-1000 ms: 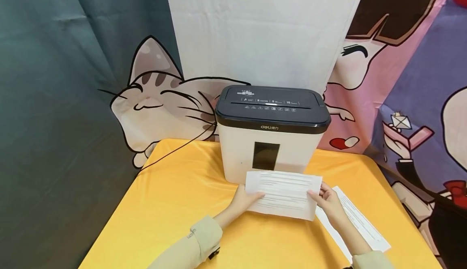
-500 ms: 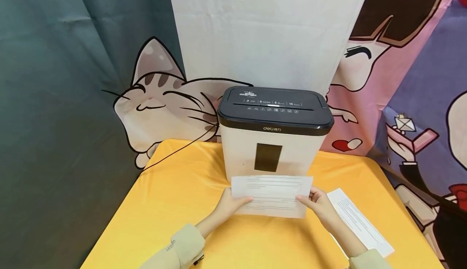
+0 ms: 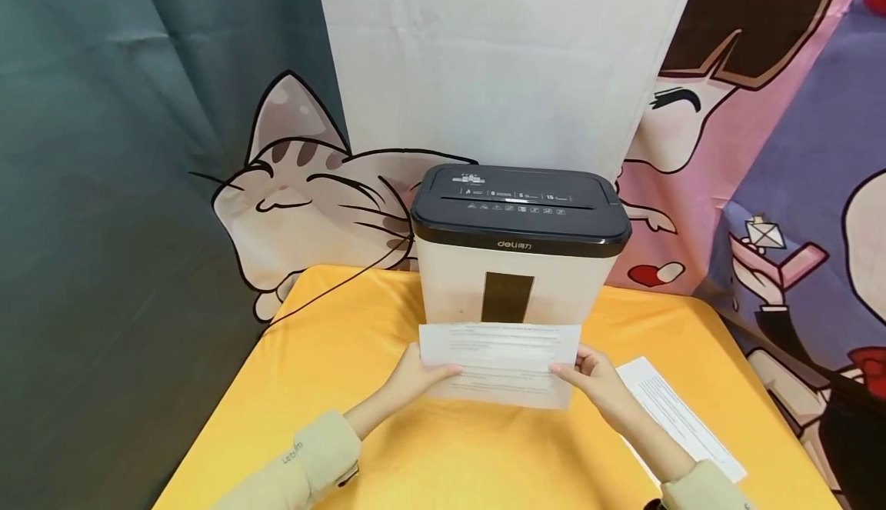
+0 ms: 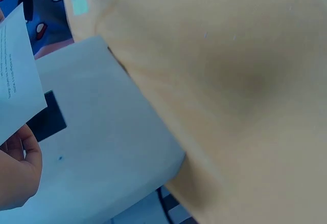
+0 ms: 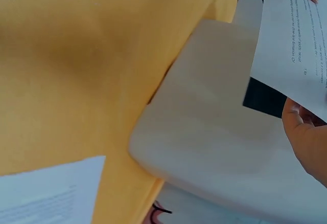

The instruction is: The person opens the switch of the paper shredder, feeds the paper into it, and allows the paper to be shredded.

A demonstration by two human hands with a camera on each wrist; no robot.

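A printed sheet of paper [image 3: 500, 364] is held wide between both hands in the head view, its top edge overlapping the lower front of the paper shredder [image 3: 450, 279]. My left hand [image 3: 414, 377] pinches the left edge, thumb on the printed face. At the opposite edge my right hand [image 3: 601, 385] grips it the same way, fingers behind. The shredder has a black lid [image 3: 519, 221] with a long slot and a dark front window [image 3: 508, 297]. Each wrist view shows the sheet [image 4: 18, 75] beside the white body, with part of the hand [image 5: 306, 139] at its edge.
Another printed sheet [image 3: 681, 421] lies on the yellow tablecloth [image 3: 332, 356] at the right, partly under the right forearm. A thin black cord [image 3: 339, 285] runs from behind the shredder to the left table edge. Cartoon-printed curtains [image 3: 484, 56] hang close behind.
Both hands have carried the sheet leftward in the head view, so it now sits more squarely in front of the shredder. The other sheet stays on the table.
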